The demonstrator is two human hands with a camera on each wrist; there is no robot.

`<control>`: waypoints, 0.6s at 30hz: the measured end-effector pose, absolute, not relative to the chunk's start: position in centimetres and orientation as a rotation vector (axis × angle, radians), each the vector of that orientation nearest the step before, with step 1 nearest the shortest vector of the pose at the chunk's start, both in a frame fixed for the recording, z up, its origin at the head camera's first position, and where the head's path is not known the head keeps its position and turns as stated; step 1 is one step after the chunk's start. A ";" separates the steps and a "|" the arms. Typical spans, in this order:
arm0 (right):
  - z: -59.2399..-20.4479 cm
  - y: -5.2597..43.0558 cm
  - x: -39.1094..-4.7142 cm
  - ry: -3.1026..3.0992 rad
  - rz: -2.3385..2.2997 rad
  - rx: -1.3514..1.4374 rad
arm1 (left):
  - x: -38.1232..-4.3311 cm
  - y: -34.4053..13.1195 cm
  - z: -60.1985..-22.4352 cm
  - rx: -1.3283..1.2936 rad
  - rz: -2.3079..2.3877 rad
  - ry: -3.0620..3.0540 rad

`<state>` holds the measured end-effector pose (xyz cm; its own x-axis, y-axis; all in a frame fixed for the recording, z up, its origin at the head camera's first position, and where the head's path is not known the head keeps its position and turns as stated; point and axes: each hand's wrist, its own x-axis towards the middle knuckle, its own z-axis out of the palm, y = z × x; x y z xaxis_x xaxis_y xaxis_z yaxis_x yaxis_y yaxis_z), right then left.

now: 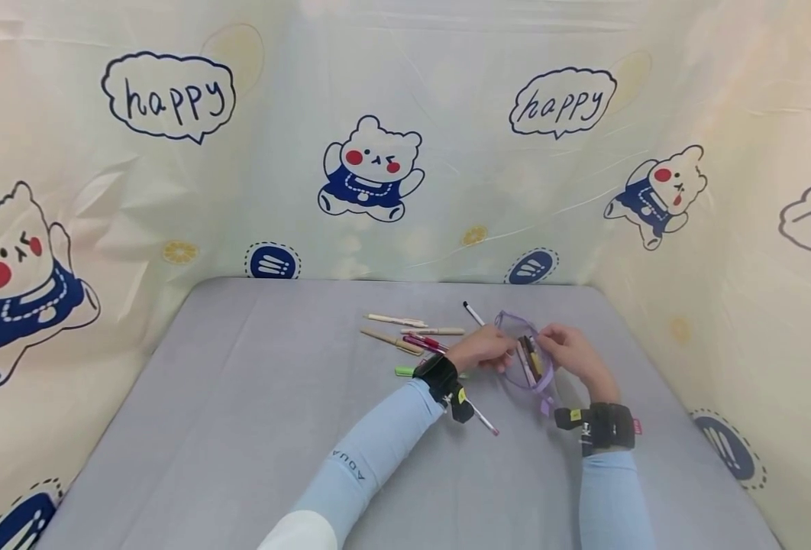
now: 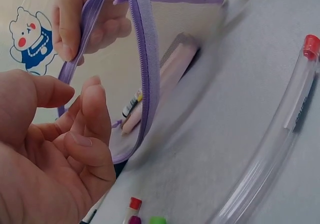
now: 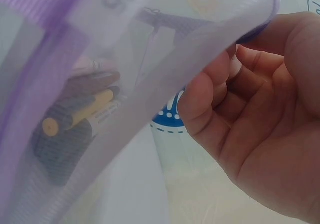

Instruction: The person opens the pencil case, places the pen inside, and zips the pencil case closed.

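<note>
A purple-trimmed mesh zip pouch [image 1: 548,380] stands with its mouth spread on the right part of the table, several pens and markers [image 1: 532,357] inside it. My right hand [image 1: 573,353] pinches the far right rim of the pouch between thumb and fingers; the right wrist view shows its other fingers curled beside the mesh. At the left side of the mouth is my left hand [image 1: 479,348], its fingers loosely bent with nothing between them. In the left wrist view its fingertips [image 2: 92,101] come close in front of the zipper edge [image 2: 145,73].
Left of the pouch lie several beige pens [image 1: 433,331], red pens [image 1: 424,341] and a green-capped one [image 1: 403,371], partly behind the left wrist. A black-tipped pen [image 1: 473,312] lies behind the left hand. A clear-barrelled pen with a red end [image 2: 311,46] lies nearer.
</note>
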<state>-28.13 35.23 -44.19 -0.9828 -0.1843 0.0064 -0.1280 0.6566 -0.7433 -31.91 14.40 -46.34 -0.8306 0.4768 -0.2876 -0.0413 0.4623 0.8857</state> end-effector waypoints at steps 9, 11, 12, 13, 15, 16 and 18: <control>-44.2 35.3 -28.2 2.805 -1.237 -0.287 | -31.1 12.4 -45.4 0.584 1.263 2.261; -44.2 35.2 -28.2 2.804 -1.240 -0.286 | -30.8 11.9 -45.2 0.625 1.239 2.262; -44.2 35.2 -28.2 2.802 -1.241 -0.289 | -30.7 11.6 -45.1 0.638 1.224 2.264; -44.2 35.2 -28.2 2.802 -1.240 -0.285 | -30.6 11.4 -45.0 0.646 1.212 2.263; -44.0 35.1 -28.1 2.800 -1.238 -0.291 | -30.3 11.0 -44.8 0.660 1.185 2.278; -43.9 35.1 -28.1 2.799 -1.236 -0.295 | -30.2 10.8 -44.7 0.662 1.175 2.285; -43.8 35.1 -28.0 2.794 -1.240 -0.291 | -29.9 10.6 -44.5 0.664 1.143 2.307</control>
<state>-28.00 35.09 -43.82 -0.9795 -0.2010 0.0117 -0.1435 0.6564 -0.7406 -29.92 10.56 -44.45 -0.7681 0.6082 -0.2004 0.2087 0.5337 0.8195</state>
